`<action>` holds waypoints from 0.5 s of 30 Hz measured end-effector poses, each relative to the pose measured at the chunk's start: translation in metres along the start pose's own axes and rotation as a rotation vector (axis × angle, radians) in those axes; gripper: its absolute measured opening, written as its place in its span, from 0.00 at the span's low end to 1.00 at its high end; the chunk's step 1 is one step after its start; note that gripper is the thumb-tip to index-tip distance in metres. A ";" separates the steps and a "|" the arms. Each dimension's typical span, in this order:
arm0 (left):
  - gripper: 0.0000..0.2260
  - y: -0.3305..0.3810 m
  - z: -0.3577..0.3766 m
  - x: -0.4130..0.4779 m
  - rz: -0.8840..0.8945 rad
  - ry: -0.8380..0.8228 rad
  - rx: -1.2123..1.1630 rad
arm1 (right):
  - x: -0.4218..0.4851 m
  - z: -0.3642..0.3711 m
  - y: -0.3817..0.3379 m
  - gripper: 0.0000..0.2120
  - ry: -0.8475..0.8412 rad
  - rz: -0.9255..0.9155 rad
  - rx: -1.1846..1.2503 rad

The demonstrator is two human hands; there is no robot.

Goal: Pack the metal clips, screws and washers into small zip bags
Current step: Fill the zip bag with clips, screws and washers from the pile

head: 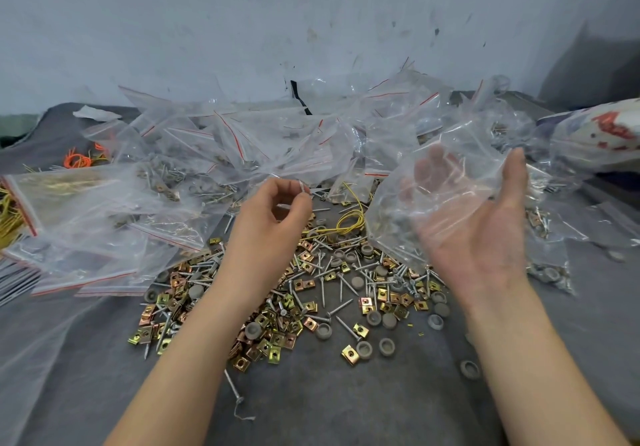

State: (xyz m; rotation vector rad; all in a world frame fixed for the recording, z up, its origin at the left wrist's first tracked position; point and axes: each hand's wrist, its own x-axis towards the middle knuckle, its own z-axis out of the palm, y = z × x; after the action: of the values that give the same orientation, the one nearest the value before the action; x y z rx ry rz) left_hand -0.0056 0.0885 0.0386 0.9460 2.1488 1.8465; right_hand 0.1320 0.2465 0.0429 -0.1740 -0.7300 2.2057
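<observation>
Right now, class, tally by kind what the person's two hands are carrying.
screws, pinched in the left hand: 2 visible
zip bag, lying over the open right hand: 1
Total: 3

Grey cloth point(329, 397), clips point(273, 340), screws point(341, 307), zip bags point(104, 203)

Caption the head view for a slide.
Left hand pinches screws above the loose hardware pile; open right hand supports a clear zip bag.
</observation>
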 end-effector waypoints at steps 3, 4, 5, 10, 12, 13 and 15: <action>0.03 0.011 -0.002 -0.001 0.055 0.012 -0.013 | -0.001 0.006 -0.005 0.30 -0.021 -0.196 -0.311; 0.04 0.017 -0.003 -0.001 0.081 0.022 -0.023 | -0.002 0.007 -0.007 0.34 -0.038 -0.285 -0.448; 0.04 0.024 -0.005 -0.001 0.110 0.035 -0.038 | -0.004 0.008 -0.007 0.35 -0.059 -0.375 -0.584; 0.02 0.060 -0.007 -0.003 0.264 0.065 -0.191 | -0.015 0.003 0.015 0.35 -0.183 -0.553 -1.167; 0.01 0.067 -0.005 -0.006 0.302 0.048 -0.218 | -0.016 0.000 0.025 0.37 -0.243 -0.554 -1.319; 0.02 0.069 -0.003 -0.007 0.310 0.029 -0.218 | -0.017 -0.001 0.029 0.37 -0.274 -0.554 -1.367; 0.03 0.068 -0.001 -0.009 0.312 -0.024 -0.185 | -0.015 -0.003 0.035 0.38 -0.306 -0.558 -1.406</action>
State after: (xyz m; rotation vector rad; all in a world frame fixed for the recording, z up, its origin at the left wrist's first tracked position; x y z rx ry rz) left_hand 0.0250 0.0854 0.1004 1.3111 1.8603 2.1139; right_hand 0.1206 0.2182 0.0194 -0.2695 -2.0836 0.8791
